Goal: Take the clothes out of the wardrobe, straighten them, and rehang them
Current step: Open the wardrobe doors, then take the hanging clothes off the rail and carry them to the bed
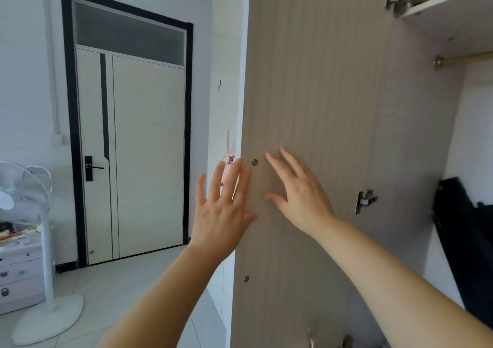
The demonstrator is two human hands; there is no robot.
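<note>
The wardrobe door point(333, 94) stands swung open in front of me, its pale wood-grain inner face toward the camera. My left hand point(224, 209) is at the door's free edge with fingers spread and straight, the thumb on the inner face. My right hand point(296, 195) lies flat on the inner face, fingers straight. Inside the wardrobe at the right hangs a dark garment point(464, 241), below the hanging rail point(464, 59). Neither hand holds anything.
A white room door point(133, 155) with a black frame is at the back left. A white standing fan point(32, 241) and a small drawer unit point(21, 275) stand at the left. A shelf point(448, 3) with something dark on it sits above the rail.
</note>
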